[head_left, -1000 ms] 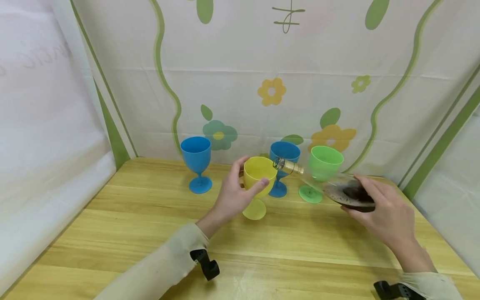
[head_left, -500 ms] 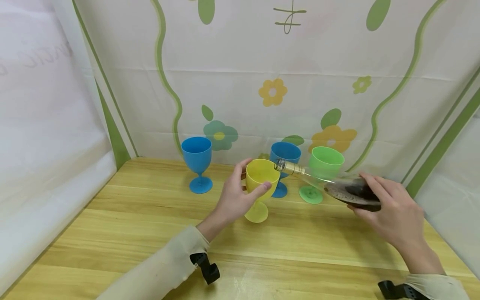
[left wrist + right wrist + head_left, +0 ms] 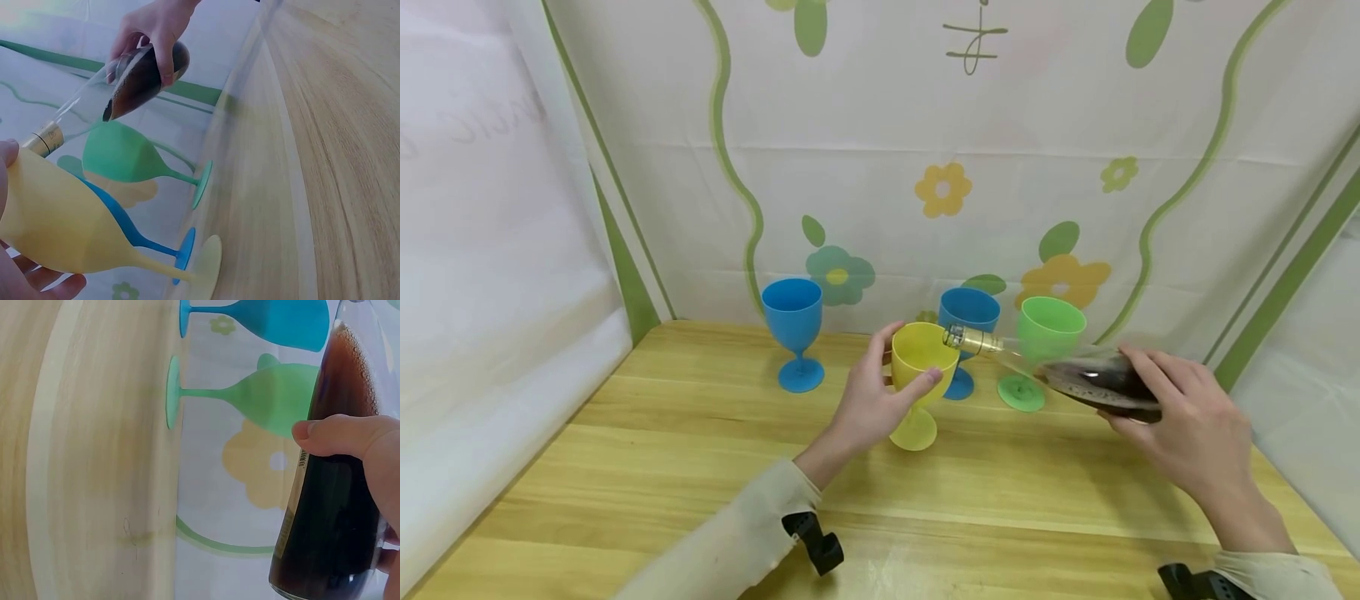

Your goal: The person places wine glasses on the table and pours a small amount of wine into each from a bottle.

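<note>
My left hand (image 3: 872, 396) holds a yellow goblet (image 3: 917, 367) by its bowl, thumb on the near side and fingers behind. In my right hand (image 3: 1187, 425) is a clear glass bottle (image 3: 1097, 385), gripped round its body and tipped toward the left. Its gold-banded neck (image 3: 976, 340) has the mouth right at the goblet's rim. Dark liquid (image 3: 331, 512) fills the lower part of the bottle, with froth along its surface, as the right wrist view shows. The goblet's foot (image 3: 209, 269) is close to the tabletop in the left wrist view.
Behind the yellow goblet stands a blue goblet (image 3: 967, 308), with a green goblet (image 3: 1051, 329) to its right. Another blue goblet (image 3: 793, 317) stands at the back left. A flower-printed curtain (image 3: 865, 200) closes off the rear of the wooden table (image 3: 700, 467).
The right hand has moved slightly right and the bottle with it. The left hand and yellow goblet have shifted a little right and nearer. The other goblets stay put.
</note>
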Tool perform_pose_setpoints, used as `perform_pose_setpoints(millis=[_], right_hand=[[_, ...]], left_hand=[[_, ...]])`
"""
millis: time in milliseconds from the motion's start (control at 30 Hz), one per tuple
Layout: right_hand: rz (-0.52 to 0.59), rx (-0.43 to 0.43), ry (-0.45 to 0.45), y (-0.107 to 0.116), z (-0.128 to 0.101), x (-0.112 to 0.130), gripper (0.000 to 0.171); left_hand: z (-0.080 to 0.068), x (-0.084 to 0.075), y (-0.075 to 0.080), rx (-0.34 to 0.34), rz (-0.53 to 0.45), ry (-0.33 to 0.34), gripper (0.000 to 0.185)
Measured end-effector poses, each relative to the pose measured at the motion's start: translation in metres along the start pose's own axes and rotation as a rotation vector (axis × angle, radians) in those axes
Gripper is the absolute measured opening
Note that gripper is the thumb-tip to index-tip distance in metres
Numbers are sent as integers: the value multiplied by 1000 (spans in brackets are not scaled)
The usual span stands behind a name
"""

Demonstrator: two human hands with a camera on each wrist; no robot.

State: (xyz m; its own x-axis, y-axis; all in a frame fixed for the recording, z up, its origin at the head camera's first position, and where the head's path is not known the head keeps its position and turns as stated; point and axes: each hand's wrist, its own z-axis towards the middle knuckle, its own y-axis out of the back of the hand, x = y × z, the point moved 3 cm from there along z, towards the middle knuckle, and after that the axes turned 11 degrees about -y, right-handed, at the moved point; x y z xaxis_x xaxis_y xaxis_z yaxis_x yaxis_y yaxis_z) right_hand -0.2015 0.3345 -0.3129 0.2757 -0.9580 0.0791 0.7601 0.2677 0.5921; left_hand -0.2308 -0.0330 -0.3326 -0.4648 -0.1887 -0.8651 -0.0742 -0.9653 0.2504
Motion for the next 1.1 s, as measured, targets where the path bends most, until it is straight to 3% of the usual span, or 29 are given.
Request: perform_pose_setpoints(millis=[500,633,800,1100], right_hand=[[19,-21,32,7,5,0,89],[48,1,42,10,7,0,74],[25,55,48,13,10,0,89],[77,-51,61,13,14,4,91]], left_hand=[[0,3,-3,-19,-9,-20,83],[1,3,-4,-21,-7,-15,82],[1,3,-4,-26,-1,-19,83],[1,5,-3,-39,8,-28,80]])
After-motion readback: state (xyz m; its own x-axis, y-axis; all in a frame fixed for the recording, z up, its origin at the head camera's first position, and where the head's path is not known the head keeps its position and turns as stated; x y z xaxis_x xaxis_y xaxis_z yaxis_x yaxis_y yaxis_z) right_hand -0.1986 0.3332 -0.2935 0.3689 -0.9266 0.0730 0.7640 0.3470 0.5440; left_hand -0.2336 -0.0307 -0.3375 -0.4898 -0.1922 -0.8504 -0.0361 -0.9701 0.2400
